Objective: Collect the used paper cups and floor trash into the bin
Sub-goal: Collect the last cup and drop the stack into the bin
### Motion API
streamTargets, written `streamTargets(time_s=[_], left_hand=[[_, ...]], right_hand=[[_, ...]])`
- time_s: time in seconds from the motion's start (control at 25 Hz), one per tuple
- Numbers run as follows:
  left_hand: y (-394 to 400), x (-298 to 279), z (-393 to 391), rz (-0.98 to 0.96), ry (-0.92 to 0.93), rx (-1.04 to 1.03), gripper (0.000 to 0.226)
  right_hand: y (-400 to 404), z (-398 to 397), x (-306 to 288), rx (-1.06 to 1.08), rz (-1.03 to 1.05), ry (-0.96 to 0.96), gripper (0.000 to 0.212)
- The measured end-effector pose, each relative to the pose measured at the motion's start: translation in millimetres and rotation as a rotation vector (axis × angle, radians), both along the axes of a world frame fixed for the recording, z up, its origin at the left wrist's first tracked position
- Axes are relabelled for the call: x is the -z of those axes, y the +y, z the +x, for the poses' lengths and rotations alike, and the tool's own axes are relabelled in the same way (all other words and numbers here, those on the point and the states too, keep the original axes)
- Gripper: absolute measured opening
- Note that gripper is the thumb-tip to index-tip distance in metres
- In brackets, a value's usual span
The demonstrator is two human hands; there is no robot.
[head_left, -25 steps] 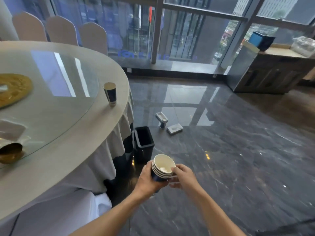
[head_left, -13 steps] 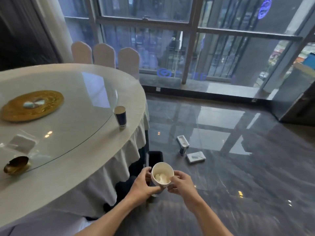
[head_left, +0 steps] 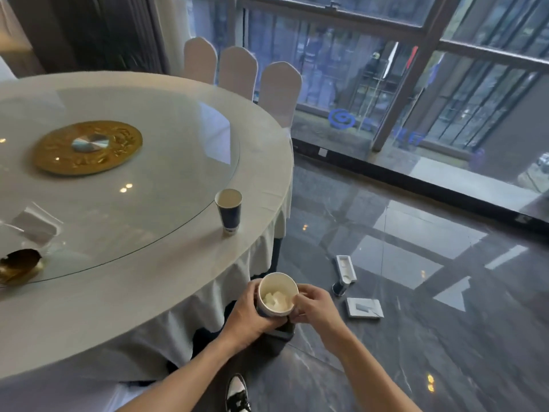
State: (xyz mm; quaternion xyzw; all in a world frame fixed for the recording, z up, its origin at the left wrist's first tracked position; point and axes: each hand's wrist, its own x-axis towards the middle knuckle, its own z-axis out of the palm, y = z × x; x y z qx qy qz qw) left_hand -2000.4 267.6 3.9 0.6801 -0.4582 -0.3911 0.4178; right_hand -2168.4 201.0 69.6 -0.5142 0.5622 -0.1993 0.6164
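A stack of blue-and-white paper cups [head_left: 277, 292] with crumpled white paper inside is held in front of me. My left hand [head_left: 252, 315] wraps its side and my right hand [head_left: 312, 304] pinches its rim. The black bin [head_left: 277, 337] stands on the floor right below my hands, mostly hidden by them. A single blue paper cup [head_left: 228, 211] stands upright near the edge of the round table [head_left: 148, 292]. On the dark floor to the right lie a small cup [head_left: 338, 286], a white tray-like box [head_left: 346, 267] and a flat white box [head_left: 364, 307].
The table has a glass turntable with a gold centre disc [head_left: 87, 147], a gold dish [head_left: 19, 264] and a clear wrapper [head_left: 35, 224] at left. Covered chairs [head_left: 237, 72] stand behind it by the window wall. My shoe [head_left: 237, 394] is on the polished floor below.
My view has lifted and swung left, bringing more of the table into sight. The cup stack stays in both hands, now over the bin instead of beside it.
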Motion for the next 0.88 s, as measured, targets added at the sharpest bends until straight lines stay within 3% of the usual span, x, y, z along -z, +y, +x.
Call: streamTargets(time_s=[0.2,0.32,0.36,0.44,0.56,0.72,0.88], left_hand=[[-76.6,-4.6,52.4,-0.004,0.001,-0.133,0.092],[-94.8,-16.7,87.3,0.015,0.011,-0.22,0.09],[-97.4,-20.3,96.8,0.021,0.018,-0.268,0.087],[-99.9,-25.0,113.3,0.01,0.04,-0.378,0.08],[-102.4,-32.1,128.9,-0.021,0.035,-0.562,0.078],[-102.4,-48.4,138.2,-0.044,0.03,-0.716,0.077],[-107.3,-60.9,144.9,-0.068,0.04,-0.816,0.074]], right_hand=[[-105.3,51.6,-6.7,-0.117,0.025,-0.038,0.022],[-146.7,91.5,-2.3,-0.129,-0.013,-0.023,0.027],[-159.8,105.3,3.0,-0.141,-0.056,-0.012,0.035],[-185.2,135.2,11.7,-0.22,-0.184,0.036,0.072],[-216.6,179.3,13.0,-0.475,-0.461,0.202,0.118],[-239.7,224.2,16.5,-0.716,-0.739,0.33,0.126],[-259.3,257.9,34.3,-0.783,-0.72,0.45,0.127]])
